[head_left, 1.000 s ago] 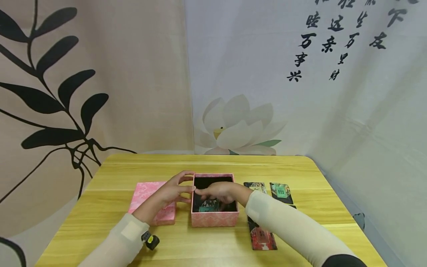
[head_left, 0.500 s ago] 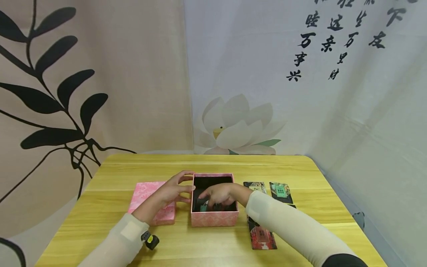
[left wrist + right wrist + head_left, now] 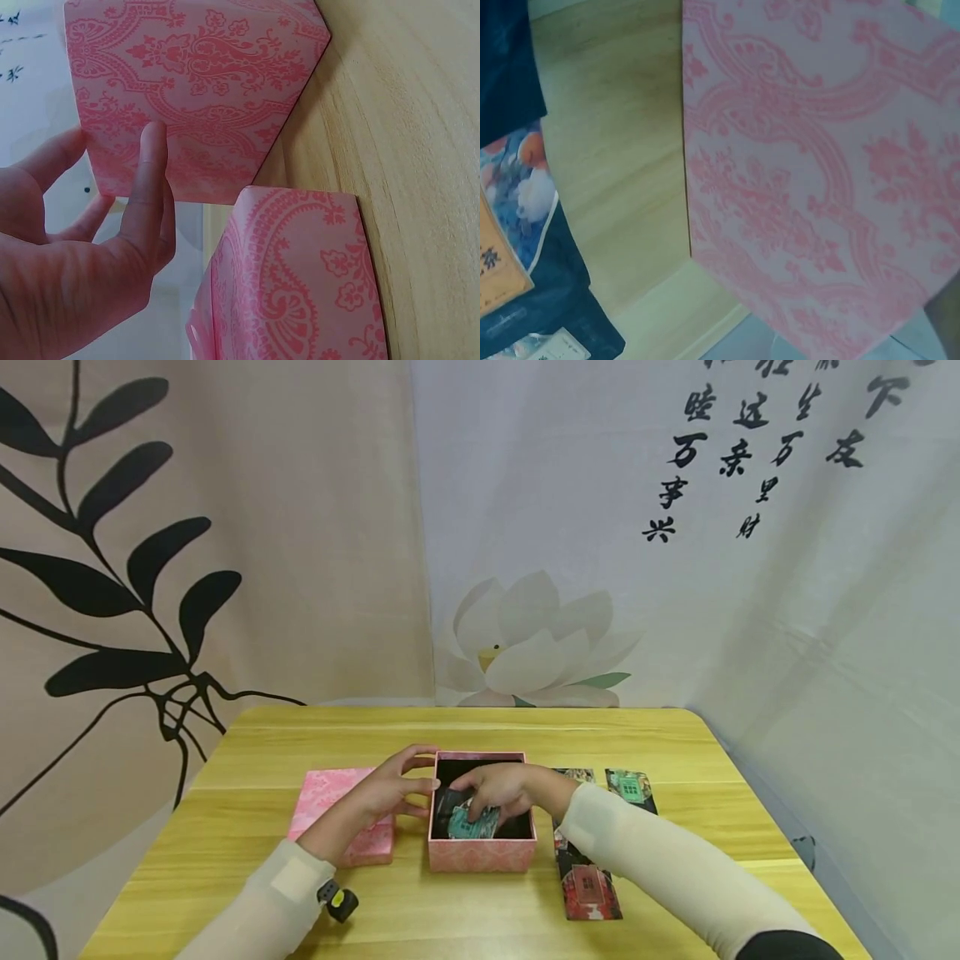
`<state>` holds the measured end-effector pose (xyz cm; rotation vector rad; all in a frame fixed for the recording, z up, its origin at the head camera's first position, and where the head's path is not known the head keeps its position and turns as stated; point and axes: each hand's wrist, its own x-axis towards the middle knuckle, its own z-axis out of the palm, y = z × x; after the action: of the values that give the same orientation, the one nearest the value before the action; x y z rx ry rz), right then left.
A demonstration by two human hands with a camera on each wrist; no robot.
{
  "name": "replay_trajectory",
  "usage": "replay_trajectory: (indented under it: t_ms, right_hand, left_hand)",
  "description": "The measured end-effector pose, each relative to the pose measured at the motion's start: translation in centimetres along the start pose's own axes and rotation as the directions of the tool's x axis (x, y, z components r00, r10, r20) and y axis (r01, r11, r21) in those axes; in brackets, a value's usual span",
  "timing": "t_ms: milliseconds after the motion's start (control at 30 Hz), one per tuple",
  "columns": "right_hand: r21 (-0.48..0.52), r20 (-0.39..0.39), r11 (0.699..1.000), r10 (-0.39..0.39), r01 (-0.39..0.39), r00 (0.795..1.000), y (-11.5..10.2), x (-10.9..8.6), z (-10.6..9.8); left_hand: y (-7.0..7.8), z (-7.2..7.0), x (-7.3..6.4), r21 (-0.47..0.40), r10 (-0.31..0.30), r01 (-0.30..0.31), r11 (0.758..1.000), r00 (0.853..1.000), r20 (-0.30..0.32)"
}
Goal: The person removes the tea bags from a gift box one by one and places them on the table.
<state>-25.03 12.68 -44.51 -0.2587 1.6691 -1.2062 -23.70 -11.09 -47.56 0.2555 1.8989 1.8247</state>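
A pink patterned box (image 3: 482, 857) stands uncovered on the table, its inside black. My left hand (image 3: 384, 792) rests its fingertips against the box's left side; the left wrist view shows the fingers (image 3: 154, 150) nearly straight on the pink wall. Inside the box, my right hand (image 3: 498, 789) pinches a dark tea packet (image 3: 472, 823) with a teal label, tilted up. Part of that packet is hidden behind the fingers. The right wrist view shows the box's outer wall (image 3: 810, 165) and not the hand.
The pink lid (image 3: 326, 785) lies left of the box, partly under my left forearm. Several dark packets lie right of the box: a green-labelled one (image 3: 632, 789), a red-labelled one (image 3: 590, 891), and an orange-labelled one (image 3: 499, 270) in the right wrist view.
My right hand has closed on the teal-labelled tea packet and raised it, tilted, from the box's bottom. My left hand has stayed at the box's side.
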Motion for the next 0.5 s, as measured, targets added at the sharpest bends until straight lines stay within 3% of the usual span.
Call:
replay_trajectory:
  t_ms: [100,367,500]
  right_hand:
    - [-0.001,-0.027,1.000,-0.011,0.011,1.000,-0.2,-0.4,-0.1]
    - [-0.050,-0.202,0.998,-0.038,0.028,0.979,-0.4,-1.4,-0.8]
    - [-0.011,-0.211,0.998,-0.065,0.064,0.975,-0.4,-2.2,-1.2]
  left_hand:
    - [0.0,0.0,0.0,0.001,0.001,-0.001,1.000,1.000,0.002]
    - [-0.2,-0.1,0.0,-0.008,0.009,-0.009,1.000,1.000,-0.006]
    - [-0.3,0.0,0.0,-0.015,0.008,-0.008,1.000,1.000,-0.018]
